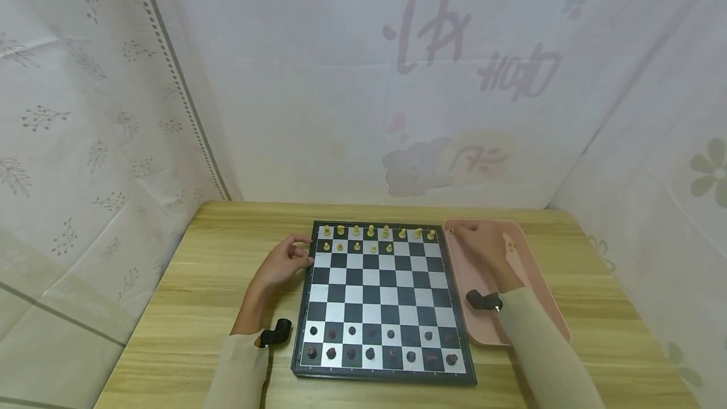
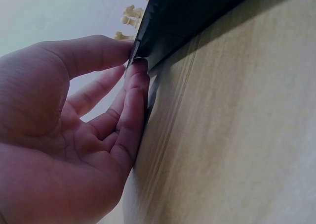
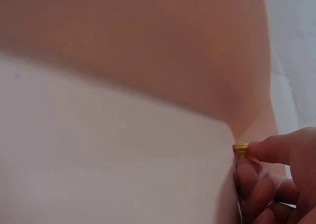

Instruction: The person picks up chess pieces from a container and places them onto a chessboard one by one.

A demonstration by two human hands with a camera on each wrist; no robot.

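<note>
A black-and-white chessboard lies on the wooden table. At its left edge, my left hand holds the rim; the left wrist view shows the thumb at the upper edge and curled fingers against the dark side. My right hand is over the far left part of a pink tray. Between its thumb and fingers it pinches a small yellow chess piece; the base shows, the rest is hidden by the fingers. More yellow chessmen lie in the tray, right of that hand.
Yellow chessmen stand in a full far row and a partial second row. Dark chessmen fill two near rows. The tray stands close against the board's right side. Printed curtains hang behind the table and at both sides.
</note>
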